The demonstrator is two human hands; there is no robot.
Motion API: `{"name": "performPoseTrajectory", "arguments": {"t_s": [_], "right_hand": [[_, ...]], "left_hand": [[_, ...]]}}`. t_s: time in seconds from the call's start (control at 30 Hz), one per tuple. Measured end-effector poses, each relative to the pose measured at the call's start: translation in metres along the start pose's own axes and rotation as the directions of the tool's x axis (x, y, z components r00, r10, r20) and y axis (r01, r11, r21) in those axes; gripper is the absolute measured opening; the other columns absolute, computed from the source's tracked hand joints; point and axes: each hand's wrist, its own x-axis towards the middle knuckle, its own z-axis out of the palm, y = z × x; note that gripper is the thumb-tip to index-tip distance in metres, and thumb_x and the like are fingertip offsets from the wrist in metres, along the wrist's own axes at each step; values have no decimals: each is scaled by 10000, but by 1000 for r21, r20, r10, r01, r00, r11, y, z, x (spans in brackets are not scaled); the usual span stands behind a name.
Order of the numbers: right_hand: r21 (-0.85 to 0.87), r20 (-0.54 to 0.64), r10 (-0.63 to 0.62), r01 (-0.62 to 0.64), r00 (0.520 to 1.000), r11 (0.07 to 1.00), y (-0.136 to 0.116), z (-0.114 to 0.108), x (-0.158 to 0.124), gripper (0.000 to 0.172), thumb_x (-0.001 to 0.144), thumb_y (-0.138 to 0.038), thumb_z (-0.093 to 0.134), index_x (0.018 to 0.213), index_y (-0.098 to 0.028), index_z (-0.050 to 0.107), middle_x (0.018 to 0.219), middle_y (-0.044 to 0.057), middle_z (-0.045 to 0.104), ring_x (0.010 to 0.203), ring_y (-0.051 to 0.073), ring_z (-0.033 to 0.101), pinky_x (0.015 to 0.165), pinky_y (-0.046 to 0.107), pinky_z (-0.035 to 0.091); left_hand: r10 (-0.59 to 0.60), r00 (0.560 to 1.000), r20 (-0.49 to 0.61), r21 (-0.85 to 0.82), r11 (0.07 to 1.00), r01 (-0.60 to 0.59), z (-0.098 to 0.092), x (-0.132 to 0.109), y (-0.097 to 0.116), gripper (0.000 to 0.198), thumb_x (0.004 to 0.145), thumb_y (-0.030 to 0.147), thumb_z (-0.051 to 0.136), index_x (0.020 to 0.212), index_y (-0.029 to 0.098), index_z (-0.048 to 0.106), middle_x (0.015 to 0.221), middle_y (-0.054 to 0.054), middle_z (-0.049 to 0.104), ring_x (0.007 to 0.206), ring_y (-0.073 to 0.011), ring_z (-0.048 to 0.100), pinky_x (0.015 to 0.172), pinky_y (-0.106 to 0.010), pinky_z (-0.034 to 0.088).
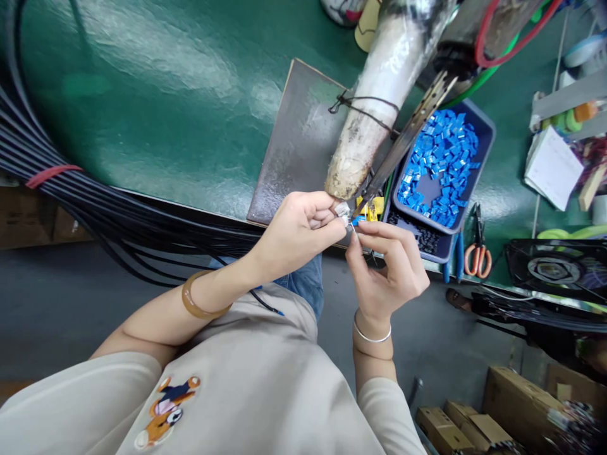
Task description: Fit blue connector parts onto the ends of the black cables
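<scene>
My left hand (313, 221) is closed, thumb and fingers pinching a small whitish-silver piece (342, 210) that looks like a connector. Close beside it, my right hand (386, 262) pinches a thin, light strand (352, 226) between thumb and forefinger; its kind is too small to make out. The fingertips of both hands nearly meet. Just above them ends a narrow metal bar with holes (403, 142), resembling a soldering iron. A white-wrapped tube (374, 95), stained at its end and bound with wire, slants down to my left fingers. Small yellow and blue parts (370, 207) lie behind the fingertips.
A tray (487, 142) of small blue parts stands right of the bar, over a bin of black parts (427, 241). Orange-handled scissors (478, 259) lie nearby. A bundle of black cables (95, 202) runs along the left edge. A dark board (298, 139) lies on the green table (165, 95).
</scene>
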Motion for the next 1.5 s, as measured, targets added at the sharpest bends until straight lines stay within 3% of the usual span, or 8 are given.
{"name": "performPoseTrajectory", "arguments": {"t_s": [0.2, 0.67, 0.97, 1.17, 1.33, 1.5], "right_hand": [[10, 8, -15, 15, 1000, 1000, -1, -1, -2, 207, 773, -55, 716, 831, -220, 605, 919, 5, 750, 807, 134, 720, 724, 259, 595], [-22, -10, 11, -12, 1000, 1000, -3, 0, 1, 196, 785, -78, 739, 861, -236, 655, 908, -9, 741, 810, 127, 716, 728, 251, 596], [-33, -29, -12, 11, 999, 999, 0, 4, -4, 186, 803, -79, 706, 861, -226, 607, 927, 8, 756, 822, 139, 730, 726, 258, 601], [113, 36, 139, -142, 990, 983, -1, 1, -4, 132, 849, -100, 673, 891, -220, 636, 914, -2, 751, 833, 130, 735, 674, 235, 612], [277, 124, 299, -322, 946, 905, -4, -2, -4, 69, 868, -143, 666, 848, -204, 643, 893, 5, 739, 769, 128, 727, 670, 266, 636], [336, 199, 294, -347, 935, 876, -4, -6, 0, 91, 853, -131, 679, 803, -201, 648, 849, 0, 736, 792, 126, 715, 666, 255, 622]], "left_hand": [[-29, 999, 35, 5, 1000, 29, -4, 0, -3, 111, 770, 139, 546, 660, 149, 533, 548, 68, 307, 491, -40, 246, 439, -191, 202], [-11, 1000, 22, 1, 1000, 11, -1, 0, -1, 109, 756, 151, 582, 655, 148, 539, 544, 68, 316, 490, -40, 247, 432, -188, 194], [-84, 993, 89, -23, 996, 86, -4, -1, -5, 140, 799, 166, 567, 666, 151, 526, 538, 72, 322, 480, -39, 245, 437, -190, 189], [-1, 997, 82, 65, 998, -4, -4, -7, -9, 174, 811, 202, 604, 660, 147, 539, 571, 53, 373, 508, -48, 302, 470, -193, 253], [25, 998, 57, 33, 999, -27, -5, -9, -11, 155, 779, 207, 637, 661, 142, 561, 573, 41, 428, 520, -54, 344, 490, -193, 293], [-10, 989, 145, -44, 999, 17, -10, -8, -10, 137, 763, 166, 625, 644, 125, 570, 568, 48, 418, 517, -40, 321, 467, -174, 246]]}}
